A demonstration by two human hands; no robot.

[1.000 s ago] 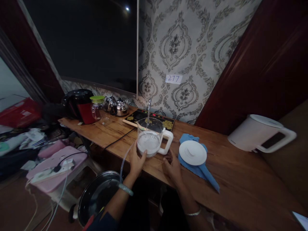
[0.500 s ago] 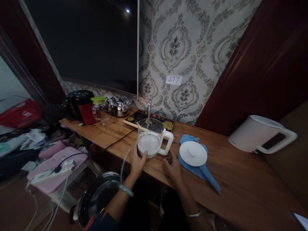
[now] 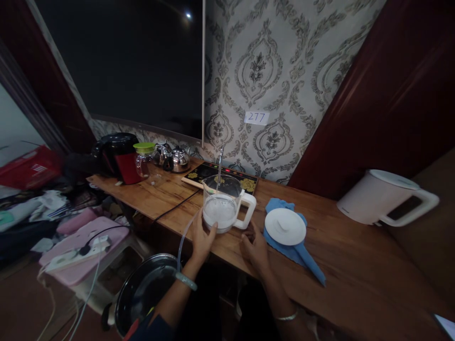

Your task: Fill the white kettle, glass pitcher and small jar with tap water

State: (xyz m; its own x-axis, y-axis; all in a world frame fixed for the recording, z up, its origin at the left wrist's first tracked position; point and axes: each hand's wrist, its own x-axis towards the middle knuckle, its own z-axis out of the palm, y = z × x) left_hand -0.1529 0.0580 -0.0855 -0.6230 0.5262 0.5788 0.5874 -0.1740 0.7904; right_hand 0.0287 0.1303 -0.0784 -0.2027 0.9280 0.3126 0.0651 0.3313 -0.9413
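Wooden surface, scene hardly changed

As a second ago, the left hand holds the glass jug near the front edge; the right hand, apart, rests loosely curled below the handle.

Reads "277", handwritten in blue on a white paper slip, stuck to the patterned wallpaper at one o'clock from the middle of the view. Shows a small dark mark on the white kettle at half past three, too tiny to read. Glows red, illegibly, on the hob at the dial's centre.
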